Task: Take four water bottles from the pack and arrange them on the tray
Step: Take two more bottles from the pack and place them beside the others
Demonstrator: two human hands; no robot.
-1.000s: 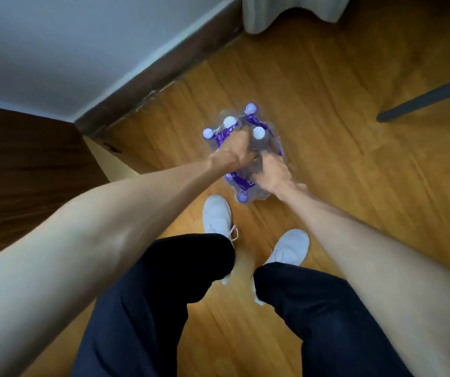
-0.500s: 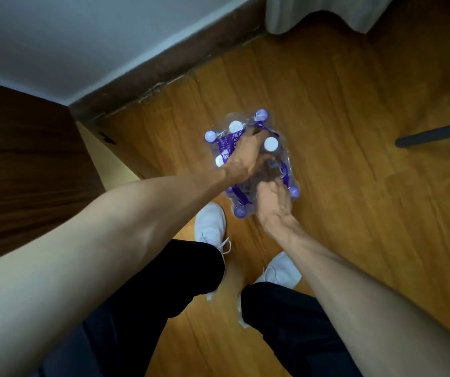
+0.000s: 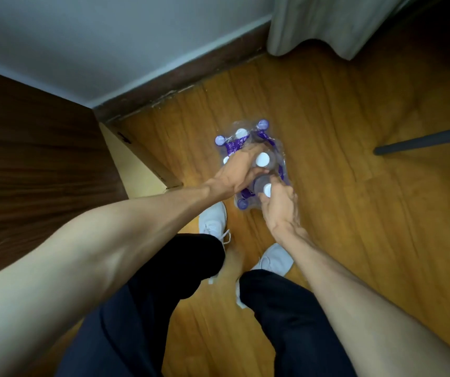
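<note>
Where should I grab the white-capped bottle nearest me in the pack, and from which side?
Judging from this view, grip the neck just under the white cap, coming from above. The bottle stands upright in the pack, hemmed in by neighbours and wrap. The right hand already closes there; the left hand steadies the pack.

Single head-worn view, steeply downward over the wooden floor (image 3: 327, 213)
</note>
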